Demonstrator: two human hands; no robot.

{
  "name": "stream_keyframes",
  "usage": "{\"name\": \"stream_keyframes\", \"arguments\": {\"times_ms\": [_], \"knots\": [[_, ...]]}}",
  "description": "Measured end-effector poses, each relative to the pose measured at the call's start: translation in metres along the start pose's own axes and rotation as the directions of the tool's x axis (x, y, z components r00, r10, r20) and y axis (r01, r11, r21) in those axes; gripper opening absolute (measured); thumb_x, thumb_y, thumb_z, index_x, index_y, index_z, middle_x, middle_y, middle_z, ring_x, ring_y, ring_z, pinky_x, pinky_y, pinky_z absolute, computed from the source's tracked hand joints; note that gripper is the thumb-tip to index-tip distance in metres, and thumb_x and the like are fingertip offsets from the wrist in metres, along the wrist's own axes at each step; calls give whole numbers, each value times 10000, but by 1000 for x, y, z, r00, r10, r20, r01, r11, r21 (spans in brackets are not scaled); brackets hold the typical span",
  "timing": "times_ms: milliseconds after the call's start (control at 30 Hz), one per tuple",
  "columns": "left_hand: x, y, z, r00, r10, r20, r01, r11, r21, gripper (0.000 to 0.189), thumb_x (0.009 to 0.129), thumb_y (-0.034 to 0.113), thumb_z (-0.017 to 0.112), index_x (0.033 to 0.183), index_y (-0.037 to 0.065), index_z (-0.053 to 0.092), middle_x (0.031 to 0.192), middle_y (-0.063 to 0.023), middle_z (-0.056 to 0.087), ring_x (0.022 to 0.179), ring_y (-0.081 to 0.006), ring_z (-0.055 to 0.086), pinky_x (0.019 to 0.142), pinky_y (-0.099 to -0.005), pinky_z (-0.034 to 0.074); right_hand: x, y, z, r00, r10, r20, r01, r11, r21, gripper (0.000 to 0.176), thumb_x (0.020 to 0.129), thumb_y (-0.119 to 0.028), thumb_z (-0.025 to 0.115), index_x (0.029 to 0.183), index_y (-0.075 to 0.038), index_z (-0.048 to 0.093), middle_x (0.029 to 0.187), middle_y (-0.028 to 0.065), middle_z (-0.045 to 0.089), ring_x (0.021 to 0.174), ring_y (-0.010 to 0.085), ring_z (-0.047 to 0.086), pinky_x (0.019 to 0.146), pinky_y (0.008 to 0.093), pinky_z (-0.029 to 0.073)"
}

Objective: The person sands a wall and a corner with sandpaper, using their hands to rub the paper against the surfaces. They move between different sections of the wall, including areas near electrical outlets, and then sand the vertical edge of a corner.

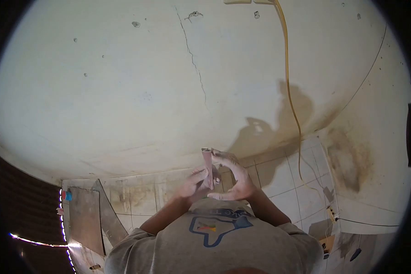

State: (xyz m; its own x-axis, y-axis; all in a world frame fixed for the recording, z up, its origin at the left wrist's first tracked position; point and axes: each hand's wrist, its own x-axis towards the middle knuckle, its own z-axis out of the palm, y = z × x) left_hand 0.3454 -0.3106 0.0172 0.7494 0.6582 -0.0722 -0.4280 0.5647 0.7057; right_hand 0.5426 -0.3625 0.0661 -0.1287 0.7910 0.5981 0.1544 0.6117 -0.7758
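In front of my chest I hold a narrow sanding block point(207, 160) with a reddish face, standing nearly upright. My left hand point(194, 183) is closed round its lower part, the thumb pressed on the reddish side. The curled fingers of my right hand point(237, 177) grip the block's upper end from the other side, while its thumb stands apart lower down. Pale dust coats both hands. The block's far side is hidden.
A pale wall point(137, 105) with a long crack and several small holes rises ahead. A yellow hose or cable point(287, 77) hangs down it to the tiled floor point(283, 173). Flat boards point(84, 214) lean at the left; an outlet strip point(332, 214) lies at the right.
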Motion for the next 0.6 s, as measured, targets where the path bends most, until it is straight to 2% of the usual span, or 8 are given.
{"name": "stream_keyframes", "arguments": {"times_ms": [67, 233, 400, 433, 467, 500, 567, 600], "knots": [[1, -5, 11, 997, -74, 3, 74, 995, -70, 344, 1032, 361, 583, 1115, 32, 633, 981, -85, 668, 881, -184, 646, 822, -326, 518, -1, 3, -2, 992, -130, -6, 128, 987, -94, 897, 641, -249, 969, 1401, -12, 554, 1472, 202, 525, 1380, 333, 492, 1110, 460, 396], [12, -15, 19, 981, -146, 124, 177, 936, -304, 403, 1029, 361, 539, 1251, 25, 556, 1177, -130, 620, 1072, -242, 613, 961, -386, 493, -3, 15, -9, 993, -121, -4, 120, 985, -123, 825, 649, -297, 962, 1356, -40, 623, 1490, 227, 511, 1386, 387, 471, 1124, 500, 378], [17, -23, 9, 951, -4, 310, 162, 859, -486, 409, 1011, 337, 500, 1292, 41, 533, 1303, -157, 551, 1239, -320, 531, 1076, -452, 427, 3, 34, -12, 987, -125, 103, 131, 990, -53, 801, 668, -362, 951, 1353, -76, 650, 1515, 243, 483, 1392, 394, 454, 1121, 520, 369], [10, -15, 12, 968, -114, 223, 218, 824, -523, 421, 1002, 315, 463, 1316, 39, 517, 1288, -145, 541, 1266, -327, 507, 1100, -448, 406, 7, 39, -12, 981, -170, 93, 177, 982, -63, 804, 651, -364, 962, 1339, -77, 660, 1515, 240, 487, 1388, 381, 460, 1092, 495, 411], [9, -14, 8, 979, -135, 152, 152, 983, -105, 417, 1003, 302, 460, 1324, 41, 515, 1291, -142, 541, 1272, -316, 507, 1105, -436, 404, 8, 43, -10, 987, -128, 100, 131, 991, -25, 803, 643, -363, 967, 1329, -77, 665, 1507, 239, 496, 1373, 377, 476, 1076, 484, 431], [7, -16, 2, 990, -123, 74, 92, 937, 338, 414, 1003, 288, 457, 1331, 42, 513, 1294, -138, 541, 1278, -306, 507, 1110, -423, 402, 8, 47, -8, 991, -84, 109, 83, 996, 14, 802, 634, -362, 972, 1320, -76, 670, 1499, 238, 504, 1359, 372, 492, 1059, 472, 451], [1, -23, -8, 997, -66, 33, 26, 736, 677, 414, 1007, 268, 454, 1354, 49, 510, 1300, -130, 555, 1289, -268, 510, 1115, -392, 401, 5, 54, -6, 992, -31, 124, 27, 999, 40, 792, 620, -357, 981, 1297, -75, 682, 1471, 230, 530, 1325, 364, 526, 1028, 452, 485], [-2, -24, -15, 997, -50, 61, 0, 771, 637, 416, 1011, 262, 454, 1368, 55, 508, 1303, -125, 568, 1294, -240, 513, 1115, -374, 403, 6, 57, -5, 992, -25, 125, 22, 999, 27, 782, 614, -352, 984, 1283, -75, 688, 1451, 223, 548, 1305, 360, 544, 1012, 442, 500]]}}
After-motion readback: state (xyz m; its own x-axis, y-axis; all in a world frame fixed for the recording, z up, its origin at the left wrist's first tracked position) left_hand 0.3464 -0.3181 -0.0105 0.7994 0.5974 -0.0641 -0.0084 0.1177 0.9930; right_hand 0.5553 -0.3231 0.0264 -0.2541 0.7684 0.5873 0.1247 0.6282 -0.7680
